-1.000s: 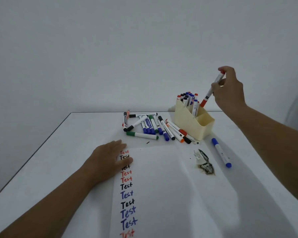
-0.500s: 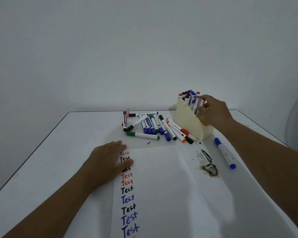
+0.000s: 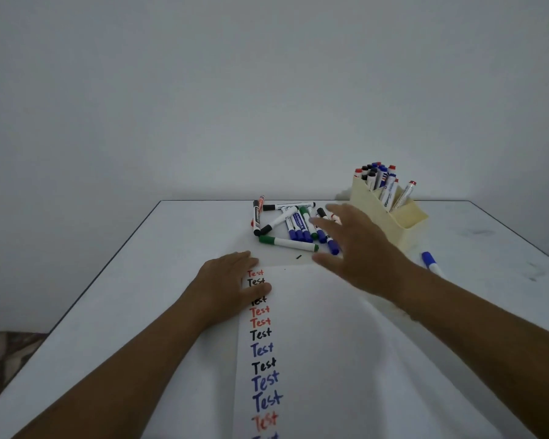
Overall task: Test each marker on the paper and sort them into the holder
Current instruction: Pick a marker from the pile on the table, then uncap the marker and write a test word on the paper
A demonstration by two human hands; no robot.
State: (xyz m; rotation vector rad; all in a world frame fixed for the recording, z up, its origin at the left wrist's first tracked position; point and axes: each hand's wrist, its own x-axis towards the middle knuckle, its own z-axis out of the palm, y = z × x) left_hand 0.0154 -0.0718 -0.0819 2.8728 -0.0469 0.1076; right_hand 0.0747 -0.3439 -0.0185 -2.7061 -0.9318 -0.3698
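A cream holder (image 3: pixel 403 224) at the back right of the table carries several capped markers; a red-capped marker (image 3: pixel 404 194) leans in its front compartment. Left of it lies a pile of loose markers (image 3: pixel 287 221), with a green marker (image 3: pixel 287 243) lying crosswise in front. The white paper (image 3: pixel 330 343) bears a column of "Test" words in red, black and blue. My left hand (image 3: pixel 229 283) lies flat on the paper's top left corner. My right hand (image 3: pixel 352 245) hovers with spread fingers over the right end of the pile, holding nothing.
A single blue-capped marker (image 3: pixel 431 263) lies to the right of my right forearm, in front of the holder. The white table (image 3: pixel 140 280) has a dark edge on its left side, with patterned floor (image 3: pixel 4 353) below it.
My right hand put the red marker into the holder's front compartment, let go, and has swung left and down over the loose pile. My left hand has stayed on the paper.
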